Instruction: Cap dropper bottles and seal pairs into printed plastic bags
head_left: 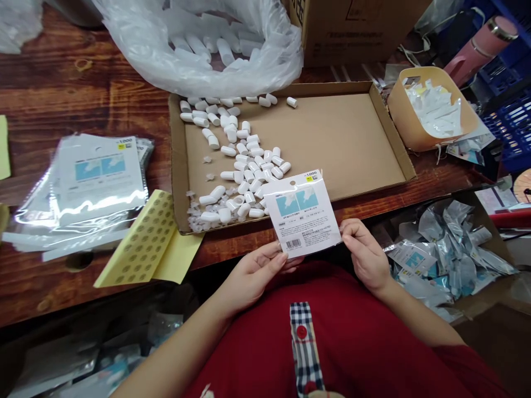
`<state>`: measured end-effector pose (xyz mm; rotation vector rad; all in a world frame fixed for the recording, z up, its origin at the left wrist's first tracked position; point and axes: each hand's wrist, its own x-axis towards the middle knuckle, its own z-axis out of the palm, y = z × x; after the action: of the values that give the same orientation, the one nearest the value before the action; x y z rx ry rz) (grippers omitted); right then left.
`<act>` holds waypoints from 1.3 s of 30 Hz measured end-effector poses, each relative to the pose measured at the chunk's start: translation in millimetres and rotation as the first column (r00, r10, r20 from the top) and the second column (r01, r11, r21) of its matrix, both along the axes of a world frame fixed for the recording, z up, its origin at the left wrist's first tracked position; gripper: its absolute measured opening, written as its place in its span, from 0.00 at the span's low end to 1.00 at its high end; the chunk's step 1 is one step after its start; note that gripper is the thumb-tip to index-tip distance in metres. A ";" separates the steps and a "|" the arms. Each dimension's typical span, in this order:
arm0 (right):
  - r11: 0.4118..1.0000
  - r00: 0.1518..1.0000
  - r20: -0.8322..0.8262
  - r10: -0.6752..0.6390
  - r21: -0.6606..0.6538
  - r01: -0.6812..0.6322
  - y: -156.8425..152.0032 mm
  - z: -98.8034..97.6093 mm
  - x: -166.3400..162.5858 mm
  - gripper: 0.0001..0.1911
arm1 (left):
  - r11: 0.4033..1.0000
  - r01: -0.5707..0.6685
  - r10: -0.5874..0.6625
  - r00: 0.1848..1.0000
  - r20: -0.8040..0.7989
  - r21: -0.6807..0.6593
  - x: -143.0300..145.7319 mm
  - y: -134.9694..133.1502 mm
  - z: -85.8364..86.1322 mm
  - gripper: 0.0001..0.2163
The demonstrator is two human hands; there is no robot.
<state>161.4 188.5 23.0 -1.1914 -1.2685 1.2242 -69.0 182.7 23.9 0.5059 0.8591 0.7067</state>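
A white printed packaging card [305, 215] with two blue pictures, a hang hole and a barcode is held over the near edge of a shallow cardboard tray. My left hand [263, 265] pinches its lower left corner, thumb in front and fingers behind. At the lower right corner, my right hand [365, 251] has its thumb and fingertips closed on the card's edge. Just beyond, many short white plastic caps [249, 166] lie loose in the tray [332, 138]. Small clear plastic pieces [199, 215] are heaped in its near left corner.
Stacked printed bags [103, 166] and yellow sticker sheets [141, 237] lie left. Behind the tray sit a clear bag of white tubes [224, 52] and a carton [352, 33]. Rightward are a yellow bin [398, 110], a pink flask [477, 50] and a box of filled packets [452, 254].
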 end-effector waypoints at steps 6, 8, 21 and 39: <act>0.924 0.989 -0.131 0.065 -0.365 -0.109 -6.8 -5.3 0.7 0.09 | 0.999 0.050 -0.050 0.998 0.030 0.005 -5.7 -5.7 -12.5 0.15; 0.912 0.988 -0.127 0.086 -0.390 -0.129 -8.8 -8.8 2.4 0.10 | 0.998 0.064 -0.064 0.997 0.033 -0.001 -7.1 -7.4 -13.0 0.15; 0.912 0.976 -0.217 0.005 -0.400 -0.094 -8.0 -13.2 0.4 0.15 | 0.998 0.007 -0.021 0.975 -0.223 -0.067 13.9 12.7 9.0 0.21; 0.672 0.809 -0.586 0.045 -0.582 -0.459 5.1 -34.7 3.9 0.17 | 0.962 -0.024 -0.058 0.954 -0.293 -0.270 -15.9 -2.9 -2.2 0.19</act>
<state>165.3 193.6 -11.7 -1.0529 -0.5351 2.2211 -84.9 179.8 21.7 0.3765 1.2155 0.4908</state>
